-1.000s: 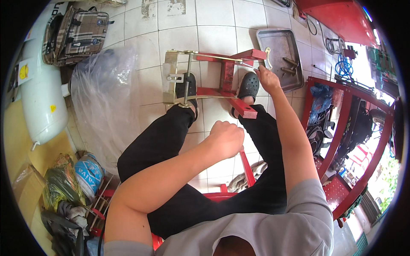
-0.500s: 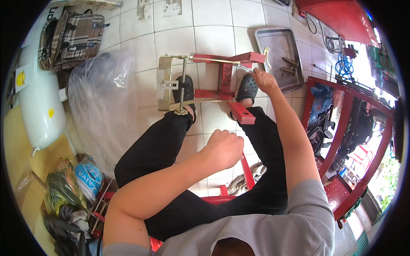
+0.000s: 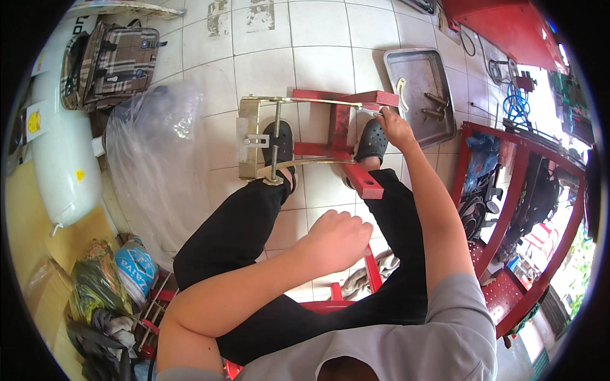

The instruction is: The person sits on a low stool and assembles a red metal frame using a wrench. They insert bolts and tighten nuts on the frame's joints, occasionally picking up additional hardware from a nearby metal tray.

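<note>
Right hand (image 3: 397, 130) is curling around a slim metal piece (image 3: 377, 114), mostly hidden, beside a red stand (image 3: 338, 124) at upper centre; left hand (image 3: 338, 239) is forming a fist mid-frame, contents impossible to tell. A brass-coloured bracket (image 3: 250, 155) is partly blocking a dark shoe (image 3: 284, 134); a tray (image 3: 412, 71) is holding brownish cylinders (image 3: 436, 100) upper right, clear plastic (image 3: 152, 159) is lying left.

Red, roughly H-shaped frame (image 3: 338, 127), gold-toned bracket (image 3: 248, 154) along its left, metal rod (image 3: 276, 132) spanning the bracket's arms

One head-worn fisheye view from close above the lap (image 3: 273, 324), steeply downward to the tiled floor (image 3: 324, 28)
</note>
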Demonstrator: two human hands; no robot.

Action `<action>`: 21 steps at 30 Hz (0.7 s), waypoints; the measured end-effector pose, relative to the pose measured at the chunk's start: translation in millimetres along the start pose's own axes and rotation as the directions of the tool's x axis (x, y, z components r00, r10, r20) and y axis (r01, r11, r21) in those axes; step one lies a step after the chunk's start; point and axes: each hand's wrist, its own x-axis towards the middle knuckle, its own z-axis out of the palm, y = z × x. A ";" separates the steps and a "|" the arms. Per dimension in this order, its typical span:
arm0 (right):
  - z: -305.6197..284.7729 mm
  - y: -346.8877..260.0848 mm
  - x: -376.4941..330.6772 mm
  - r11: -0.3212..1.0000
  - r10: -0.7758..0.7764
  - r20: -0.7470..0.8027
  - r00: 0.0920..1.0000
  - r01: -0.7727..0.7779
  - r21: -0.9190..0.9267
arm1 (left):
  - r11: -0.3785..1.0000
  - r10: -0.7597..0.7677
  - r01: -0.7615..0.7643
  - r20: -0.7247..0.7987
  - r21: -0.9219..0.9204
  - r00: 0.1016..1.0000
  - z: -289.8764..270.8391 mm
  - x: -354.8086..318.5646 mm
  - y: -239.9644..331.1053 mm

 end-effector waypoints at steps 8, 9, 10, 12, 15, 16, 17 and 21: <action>-14.7 -11.9 2.0 0.985 0.094 0.167 0.982 -0.067 -0.156 | 0.789 -0.587 0.027 -0.742 -0.613 0.323 -122.6 -51.1 -110.1; -11.8 -1.3 -1.3 0.992 0.066 0.154 0.986 -0.049 -0.114 | 0.773 -0.634 0.159 -0.741 -0.614 0.220 -118.4 -55.5 -135.7; -8.5 6.7 -3.9 0.997 0.040 0.144 0.989 -0.030 -0.070 | 0.654 -0.747 0.173 -0.590 -0.737 0.307 -108.4 -54.2 -146.4; -7.9 3.9 -4.0 0.995 0.011 0.164 0.986 -0.027 0.094 | 0.362 -0.866 0.245 -0.228 -0.900 0.444 -89.8 -57.1 -157.7; -3.3 -9.6 -19.7 0.984 -0.078 0.138 0.987 0.054 0.170 | 0.328 -0.779 0.078 -0.222 -0.941 0.586 -47.8 -47.9 -145.8; -1.0 -8.2 -26.2 0.988 -0.104 0.206 0.973 0.077 0.136 | 0.301 -0.785 0.065 -0.208 -0.952 0.583 -41.6 -45.8 -140.5; 2.2 -4.7 -29.5 0.989 -0.130 0.265 0.956 0.106 0.104 | 0.281 -0.790 0.048 -0.202 -0.958 0.579 -38.7 -44.0 -135.9; 1.2 -15.2 -46.9 0.986 -0.021 0.225 0.974 -0.018 0.168 | 0.218 -0.798 -0.054 -0.210 -0.974 0.565 -29.4 -64.8 -139.3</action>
